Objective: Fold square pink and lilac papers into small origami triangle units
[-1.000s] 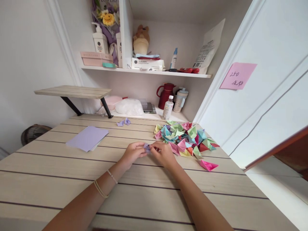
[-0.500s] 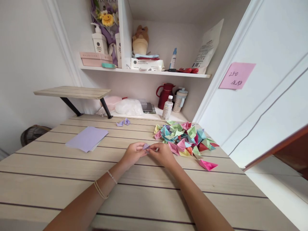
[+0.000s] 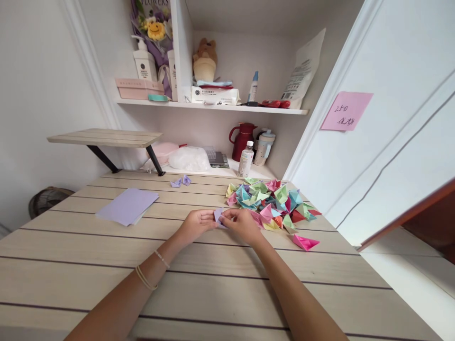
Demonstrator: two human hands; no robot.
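A small folded purple paper is held up between my two hands, over the middle of the table. My right hand pinches it with thumb and fingers from the right. From the left, my left hand has its fingers together at the paper's left edge and supports it there. The fingers cover part of the folds. Two little purple folded boats sit farther back on the table. To the left lies a stack of purple paper sheets.
Colourful folded paper boats are heaped just right of my right hand, with a bright pink boat in front. Behind them stand a bottle and a red jug. A raised wooden stand is at the back left.
The purple paper has turned and shows a larger, more upright face. My left fingers have straightened somewhat, and my right hand has shifted slightly right. The view has moved a little.
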